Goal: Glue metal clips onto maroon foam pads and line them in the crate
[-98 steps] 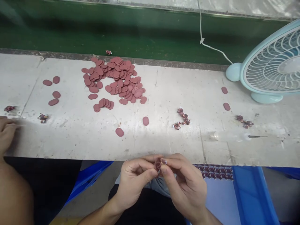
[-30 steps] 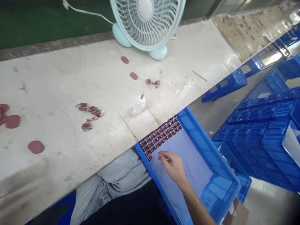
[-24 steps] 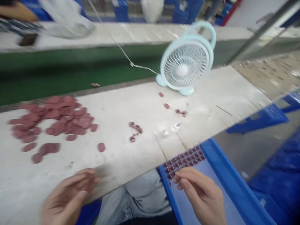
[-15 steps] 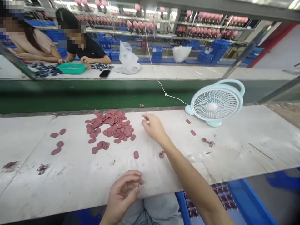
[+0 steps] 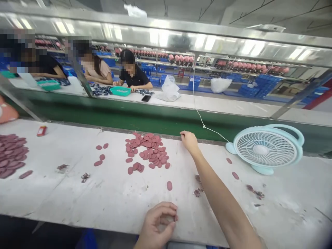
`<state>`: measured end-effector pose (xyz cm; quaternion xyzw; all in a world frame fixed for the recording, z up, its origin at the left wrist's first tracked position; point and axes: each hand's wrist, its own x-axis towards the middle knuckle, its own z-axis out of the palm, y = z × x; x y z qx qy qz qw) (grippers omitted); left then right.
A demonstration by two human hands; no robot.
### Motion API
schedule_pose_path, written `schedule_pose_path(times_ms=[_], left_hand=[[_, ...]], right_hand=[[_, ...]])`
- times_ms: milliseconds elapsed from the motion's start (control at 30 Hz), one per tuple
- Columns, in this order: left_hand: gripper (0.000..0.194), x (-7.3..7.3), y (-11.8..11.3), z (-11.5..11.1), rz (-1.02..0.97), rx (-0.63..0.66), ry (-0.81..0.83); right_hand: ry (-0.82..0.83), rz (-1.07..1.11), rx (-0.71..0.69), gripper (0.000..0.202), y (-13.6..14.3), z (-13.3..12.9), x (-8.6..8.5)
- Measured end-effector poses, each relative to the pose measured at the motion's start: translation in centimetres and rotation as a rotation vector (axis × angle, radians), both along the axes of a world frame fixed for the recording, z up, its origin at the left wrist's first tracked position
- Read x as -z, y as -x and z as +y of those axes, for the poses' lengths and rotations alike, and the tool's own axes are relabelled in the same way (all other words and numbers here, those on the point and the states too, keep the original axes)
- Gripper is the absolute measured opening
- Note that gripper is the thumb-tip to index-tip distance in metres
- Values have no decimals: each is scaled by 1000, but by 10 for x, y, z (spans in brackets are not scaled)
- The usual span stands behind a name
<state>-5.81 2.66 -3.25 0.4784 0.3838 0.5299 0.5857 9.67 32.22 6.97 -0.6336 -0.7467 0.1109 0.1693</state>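
Observation:
My left hand (image 5: 159,223) is held low over the near edge of the white table, its fingers curled toward the thumb. A thin edge seems to show between the fingertips, too small to make out. My right hand (image 5: 189,142) reaches to the table's far edge, fingertips pressed together beside the green strip; what they hold, if anything, is hidden. Left of it lies a loose pile of flat dark-red oval pieces (image 5: 155,154). One single oval piece (image 5: 169,185) rests between the pile and my left hand.
A light-blue fan (image 5: 267,148) stands at the right, its white cord (image 5: 204,126) crossing the green strip (image 5: 155,122). Dark scraps (image 5: 255,192) lie about the table. A larger oval pile (image 5: 11,155) and a small red box (image 5: 42,130) are left. Several people sit opposite.
The view has swung up and to the left, bringing the larger pile and red box into sight. My right hand has moved to the table's far edge; my left hand keeps its curled shape.

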Motion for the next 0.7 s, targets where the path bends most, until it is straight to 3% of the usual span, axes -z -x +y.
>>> schedule_pose_path(times_ms=[200,367,467,533,600,700], left_hand=[[18,-14,3,-2,-4,52,21],[20,-22,10,-3,-155,92,128],[19,-25,12,-7,-258,158,183],[18,-26,8,-11,-345,188,239],[18,-26,0,-16,-434,201,337],[18,-26,-16,-23,-554,211,524]], right_hand=[[51,37,-105,27,-36,-106,20],[50,284,-77,25,-80,-199,36],[63,915,105,16,-102,-256,51],[102,1288,204,24,-116,-284,61],[259,1751,143,29,-130,-296,71],[615,2528,-84,45,-152,-284,83]])
